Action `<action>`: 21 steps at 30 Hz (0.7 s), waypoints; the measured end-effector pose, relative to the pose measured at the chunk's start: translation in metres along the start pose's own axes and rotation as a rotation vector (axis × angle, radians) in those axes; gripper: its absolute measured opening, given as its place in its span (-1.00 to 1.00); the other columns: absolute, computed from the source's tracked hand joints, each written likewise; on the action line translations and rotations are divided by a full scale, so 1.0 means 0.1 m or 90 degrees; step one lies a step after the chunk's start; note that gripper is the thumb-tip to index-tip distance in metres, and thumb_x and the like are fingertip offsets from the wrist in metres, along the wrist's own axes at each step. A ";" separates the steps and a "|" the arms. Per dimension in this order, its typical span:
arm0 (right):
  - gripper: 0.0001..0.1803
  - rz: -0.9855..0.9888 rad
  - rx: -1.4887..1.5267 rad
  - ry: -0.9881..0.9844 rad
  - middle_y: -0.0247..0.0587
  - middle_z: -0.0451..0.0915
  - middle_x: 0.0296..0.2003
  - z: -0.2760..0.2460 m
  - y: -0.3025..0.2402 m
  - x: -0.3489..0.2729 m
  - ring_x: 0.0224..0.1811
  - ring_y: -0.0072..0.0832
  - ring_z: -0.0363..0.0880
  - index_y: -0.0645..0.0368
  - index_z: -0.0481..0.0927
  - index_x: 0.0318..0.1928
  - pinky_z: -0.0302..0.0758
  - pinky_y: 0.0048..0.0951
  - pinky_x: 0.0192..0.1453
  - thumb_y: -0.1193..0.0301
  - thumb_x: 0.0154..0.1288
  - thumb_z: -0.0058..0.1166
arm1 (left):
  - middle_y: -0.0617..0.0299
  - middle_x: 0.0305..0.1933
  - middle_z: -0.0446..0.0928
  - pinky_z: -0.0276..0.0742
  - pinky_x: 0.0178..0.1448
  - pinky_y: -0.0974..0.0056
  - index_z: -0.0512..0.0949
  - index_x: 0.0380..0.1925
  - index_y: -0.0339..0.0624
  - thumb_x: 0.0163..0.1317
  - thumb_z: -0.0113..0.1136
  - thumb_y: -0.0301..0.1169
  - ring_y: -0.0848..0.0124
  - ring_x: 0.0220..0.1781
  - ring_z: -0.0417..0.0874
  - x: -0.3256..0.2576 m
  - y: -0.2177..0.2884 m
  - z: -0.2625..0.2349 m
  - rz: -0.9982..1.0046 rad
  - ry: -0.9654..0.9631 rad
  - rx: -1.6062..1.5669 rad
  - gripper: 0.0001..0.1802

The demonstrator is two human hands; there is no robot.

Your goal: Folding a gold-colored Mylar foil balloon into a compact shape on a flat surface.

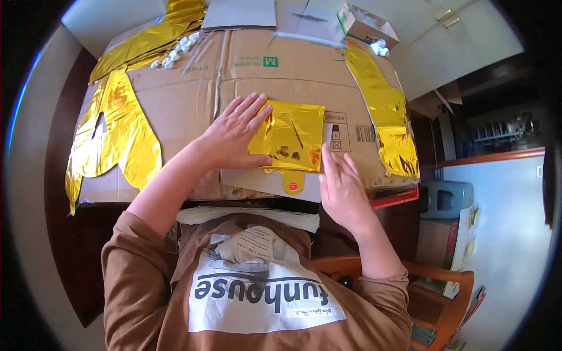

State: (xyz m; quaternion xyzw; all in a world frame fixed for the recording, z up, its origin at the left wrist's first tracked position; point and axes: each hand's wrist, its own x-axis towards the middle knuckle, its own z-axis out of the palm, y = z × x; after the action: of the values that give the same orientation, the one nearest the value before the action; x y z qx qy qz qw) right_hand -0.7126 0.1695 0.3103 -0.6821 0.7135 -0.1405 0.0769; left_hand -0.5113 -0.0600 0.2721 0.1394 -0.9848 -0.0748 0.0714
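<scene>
A gold foil balloon [295, 131], folded into a flat square, lies in front of me, with a rounded tab bearing a red dot sticking out at its near edge. Under it a pale sheet [312, 182] shows along the near and right sides. My left hand [239, 131] lies flat with fingers spread, pressing on the balloon's left edge. At the right edge, my right hand [341, 184] has its fingers stretched out along the foil and the sheet; nothing shows in its grasp.
Brown cardboard [181, 117] covers the table. Flat gold foil pieces lie at left [117, 131] and right [383, 111]. White crumpled bits [174, 52] sit at the far left. A small box [367, 26] stands far right. A wooden chair [451, 281] is at my right.
</scene>
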 end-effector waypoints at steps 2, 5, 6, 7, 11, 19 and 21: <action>-0.41 -0.008 -0.011 0.044 0.11 0.50 0.26 0.08 0.08 -0.05 0.37 -0.02 0.43 0.41 0.34 0.37 0.20 0.07 0.54 0.42 0.40 0.08 | -0.18 0.63 -0.01 -0.23 0.71 -0.08 0.06 0.53 -0.32 0.19 0.17 0.30 -0.03 0.69 -0.08 0.01 -0.02 -0.07 0.029 0.003 -0.027 0.15; -0.45 -0.018 -0.069 0.118 0.01 0.47 0.32 0.17 0.25 0.02 0.46 -0.10 0.33 0.28 0.47 0.30 0.08 0.09 0.59 0.29 0.38 0.17 | -0.18 0.63 0.01 -0.22 0.70 -0.10 0.09 0.53 -0.28 0.20 0.19 0.23 -0.04 0.69 -0.08 -0.02 0.09 -0.11 0.033 0.010 -0.056 0.09; -0.44 -0.011 -0.091 0.114 -0.01 0.45 0.35 0.22 0.28 0.02 0.47 -0.09 0.31 0.27 0.46 0.32 0.06 0.10 0.60 0.29 0.39 0.16 | -0.18 0.62 0.03 -0.20 0.70 -0.11 0.11 0.52 -0.26 0.21 0.19 0.20 -0.05 0.69 -0.07 -0.05 0.14 -0.09 0.020 0.018 -0.049 0.06; -0.43 -0.005 -0.112 0.110 -0.03 0.43 0.37 0.28 0.28 0.01 0.49 -0.08 0.28 0.26 0.44 0.34 0.04 0.11 0.60 0.29 0.40 0.15 | -0.19 0.61 0.04 -0.19 0.69 -0.12 0.13 0.51 -0.25 0.21 0.19 0.17 -0.06 0.69 -0.07 -0.08 0.19 -0.07 0.007 0.027 -0.043 0.03; -0.43 -0.006 -0.133 0.117 0.00 0.37 0.41 0.35 0.27 0.04 0.52 -0.04 0.23 0.29 0.44 0.33 -0.04 0.20 0.61 0.23 0.43 0.11 | -0.20 0.58 0.11 -0.15 0.67 -0.15 0.22 0.44 -0.25 0.29 0.12 0.20 -0.08 0.67 -0.01 -0.15 0.32 0.04 -0.101 0.098 -0.109 -0.07; -0.55 0.013 -0.002 0.094 0.00 0.47 0.35 0.25 0.40 0.06 0.48 -0.06 0.30 0.16 0.51 0.32 0.02 0.19 0.59 0.34 0.48 0.04 | -0.19 0.55 0.16 -0.13 0.65 -0.18 0.23 0.42 -0.27 0.34 0.04 0.30 -0.08 0.64 0.06 -0.18 0.43 0.10 -0.074 0.092 -0.044 -0.05; -0.64 0.006 0.110 0.140 -0.06 0.63 0.20 0.16 0.60 0.14 0.34 -0.11 0.49 0.12 0.62 0.22 0.23 0.10 0.53 0.44 0.46 0.03 | -0.18 0.55 0.16 -0.15 0.66 -0.17 0.22 0.43 -0.26 0.33 0.04 0.30 -0.07 0.64 0.06 -0.17 0.41 0.10 -0.070 0.088 -0.041 -0.04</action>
State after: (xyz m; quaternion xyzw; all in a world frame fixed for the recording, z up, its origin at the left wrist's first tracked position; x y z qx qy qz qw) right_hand -0.7653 0.1556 0.2779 -0.6499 0.7062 -0.2749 0.0576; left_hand -0.5076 -0.0145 0.2669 0.1957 -0.9654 -0.1005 0.1397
